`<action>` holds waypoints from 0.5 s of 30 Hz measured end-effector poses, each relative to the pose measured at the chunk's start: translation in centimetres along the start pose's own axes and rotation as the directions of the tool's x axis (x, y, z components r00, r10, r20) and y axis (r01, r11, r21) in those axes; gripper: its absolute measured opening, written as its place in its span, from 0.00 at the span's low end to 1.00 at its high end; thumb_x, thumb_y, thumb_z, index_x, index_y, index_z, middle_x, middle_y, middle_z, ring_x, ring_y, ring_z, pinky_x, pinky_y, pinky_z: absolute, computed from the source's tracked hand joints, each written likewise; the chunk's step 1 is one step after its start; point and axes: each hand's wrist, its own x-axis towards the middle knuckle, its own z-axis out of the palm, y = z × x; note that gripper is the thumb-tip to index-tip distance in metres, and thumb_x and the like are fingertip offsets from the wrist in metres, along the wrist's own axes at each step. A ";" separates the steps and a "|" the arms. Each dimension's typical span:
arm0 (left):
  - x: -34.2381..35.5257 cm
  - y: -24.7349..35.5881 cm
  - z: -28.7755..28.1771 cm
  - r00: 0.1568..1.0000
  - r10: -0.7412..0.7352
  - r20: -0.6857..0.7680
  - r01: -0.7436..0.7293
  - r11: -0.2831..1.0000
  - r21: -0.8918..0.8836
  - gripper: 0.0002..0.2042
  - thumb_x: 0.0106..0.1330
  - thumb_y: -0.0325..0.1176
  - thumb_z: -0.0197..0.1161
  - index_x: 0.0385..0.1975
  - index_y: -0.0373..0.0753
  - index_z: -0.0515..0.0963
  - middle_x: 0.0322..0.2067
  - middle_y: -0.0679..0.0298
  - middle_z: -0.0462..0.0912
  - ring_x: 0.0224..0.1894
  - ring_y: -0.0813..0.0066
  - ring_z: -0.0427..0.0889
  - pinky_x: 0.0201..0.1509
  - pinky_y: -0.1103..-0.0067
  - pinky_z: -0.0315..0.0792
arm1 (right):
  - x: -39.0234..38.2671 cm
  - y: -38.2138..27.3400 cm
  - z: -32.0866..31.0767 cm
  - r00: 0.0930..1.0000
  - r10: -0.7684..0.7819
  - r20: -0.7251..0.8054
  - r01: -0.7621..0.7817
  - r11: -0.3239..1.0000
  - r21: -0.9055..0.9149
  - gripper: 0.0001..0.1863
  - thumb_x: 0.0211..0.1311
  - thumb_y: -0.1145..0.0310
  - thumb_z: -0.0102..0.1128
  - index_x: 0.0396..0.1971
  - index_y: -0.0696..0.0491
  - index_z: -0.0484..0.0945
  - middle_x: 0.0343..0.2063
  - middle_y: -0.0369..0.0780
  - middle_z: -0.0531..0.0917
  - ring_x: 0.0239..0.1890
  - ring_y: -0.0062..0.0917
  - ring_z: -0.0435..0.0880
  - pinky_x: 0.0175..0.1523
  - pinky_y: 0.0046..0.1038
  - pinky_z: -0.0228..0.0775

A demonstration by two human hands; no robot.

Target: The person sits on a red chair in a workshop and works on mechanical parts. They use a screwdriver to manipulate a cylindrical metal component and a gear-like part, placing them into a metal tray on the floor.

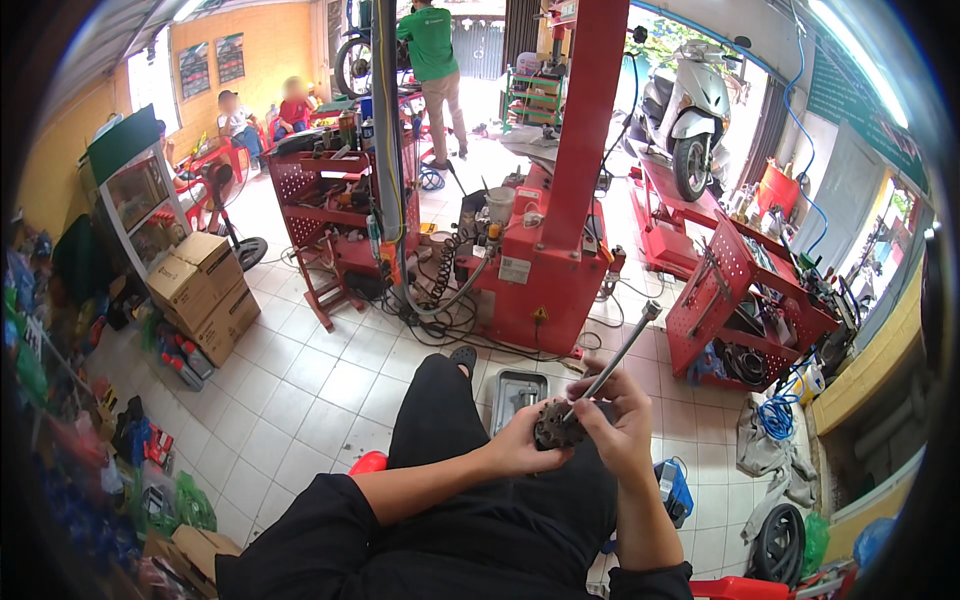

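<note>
Over my lap, my left hand [522, 447] is closed around a dark, greasy, round metal part [558, 425] with a toothed-looking edge. My right hand [622, 412] grips a long thin metal rod [612, 368] between thumb and fingers. The rod slants up and away to a thicker, socket-like end, while its lower end meets the face of the round part. Whether it sits inside a hole there, I cannot tell. Just beyond my hands, a shallow metal tray [497, 408] on the floor holds some small metal pieces.
A red machine [530, 290] stands ahead, with cables on the tiles. Red tool carts [325, 215] [700, 300] flank it. A scooter [690, 115] rests on a lift at right. Cardboard boxes [205, 290] stand left. A blue case [675, 490] lies by my right forearm. People are farther back.
</note>
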 end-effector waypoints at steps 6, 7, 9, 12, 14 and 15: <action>0.3 -0.3 0.2 0.996 -0.071 0.048 0.061 0.982 0.176 0.19 0.51 0.31 0.72 0.41 0.38 0.71 0.31 0.70 0.76 0.34 0.85 0.73 0.40 0.83 0.69 | 0.0 -0.2 -1.4 0.951 -0.220 -0.217 0.269 0.935 0.230 0.29 0.62 0.62 0.55 0.57 0.61 0.59 0.36 0.44 0.79 0.38 0.23 0.78 0.45 0.22 0.65; 0.0 -0.7 0.4 0.993 -0.101 0.061 0.087 0.976 0.198 0.20 0.50 0.32 0.72 0.41 0.37 0.71 0.31 0.70 0.76 0.34 0.85 0.73 0.40 0.83 0.69 | 0.1 -0.8 -0.7 0.953 -0.179 -0.245 0.233 0.948 0.215 0.21 0.67 0.55 0.48 0.47 0.58 0.66 0.27 0.39 0.76 0.29 0.21 0.74 0.36 0.21 0.64; -0.5 -0.6 1.4 0.992 -0.110 0.058 0.097 0.975 0.201 0.21 0.50 0.35 0.74 0.41 0.38 0.72 0.32 0.71 0.76 0.35 0.86 0.72 0.41 0.83 0.69 | -0.4 -0.2 -0.6 0.983 -0.104 -0.152 0.166 0.860 0.482 0.17 0.70 0.54 0.43 0.37 0.55 0.65 0.21 0.35 0.69 0.22 0.19 0.66 0.29 0.20 0.58; -1.0 -2.8 2.5 0.987 -0.090 0.135 0.082 0.995 0.059 0.25 0.52 0.33 0.73 0.44 0.37 0.65 0.35 0.69 0.77 0.37 0.85 0.74 0.44 0.83 0.69 | -0.6 -0.7 0.0 0.995 -0.018 -0.103 0.071 0.843 0.534 0.21 0.72 0.52 0.34 0.22 0.49 0.56 0.12 0.30 0.53 0.13 0.14 0.48 0.18 0.20 0.44; -1.4 -3.6 2.3 0.969 -0.105 0.225 0.129 0.987 -0.095 0.26 0.52 0.28 0.71 0.48 0.38 0.63 0.37 0.68 0.76 0.40 0.83 0.74 0.47 0.84 0.69 | -0.8 -0.5 -0.3 0.997 0.017 -0.071 0.028 0.814 0.580 0.21 0.72 0.51 0.34 0.22 0.48 0.57 0.11 0.29 0.53 0.12 0.14 0.48 0.16 0.20 0.42; -1.6 -3.6 2.0 0.958 -0.110 0.265 0.164 0.968 -0.192 0.26 0.52 0.29 0.70 0.48 0.38 0.63 0.38 0.67 0.76 0.41 0.82 0.74 0.48 0.83 0.69 | -0.8 -0.6 -0.2 0.998 0.019 -0.054 0.020 0.762 0.648 0.20 0.73 0.54 0.34 0.22 0.50 0.57 0.13 0.30 0.54 0.12 0.14 0.49 0.17 0.21 0.42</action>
